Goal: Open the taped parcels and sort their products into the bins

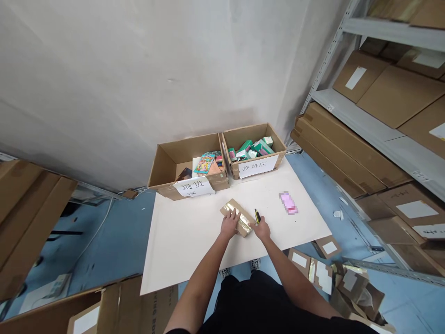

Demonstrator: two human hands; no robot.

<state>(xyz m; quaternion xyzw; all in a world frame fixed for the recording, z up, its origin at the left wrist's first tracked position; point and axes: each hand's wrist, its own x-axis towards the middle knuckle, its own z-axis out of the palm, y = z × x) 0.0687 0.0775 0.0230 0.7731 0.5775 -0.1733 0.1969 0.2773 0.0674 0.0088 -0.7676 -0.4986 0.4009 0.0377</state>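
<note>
A small flat cardboard parcel, bound with shiny tape, lies on the white board in front of me. My left hand rests on the parcel's near end, fingers laid over it. My right hand is at the parcel's right side, closed around a black and yellow tool like a utility knife that points away from me. A pink blurred object lies on the board to the right.
Two open cardboard boxes with paper labels stand at the board's far edge: the left box holds colourful flat items, the right box several green and white packs. Metal shelving with cartons fills the right. Torn cardboard scraps litter the blue floor.
</note>
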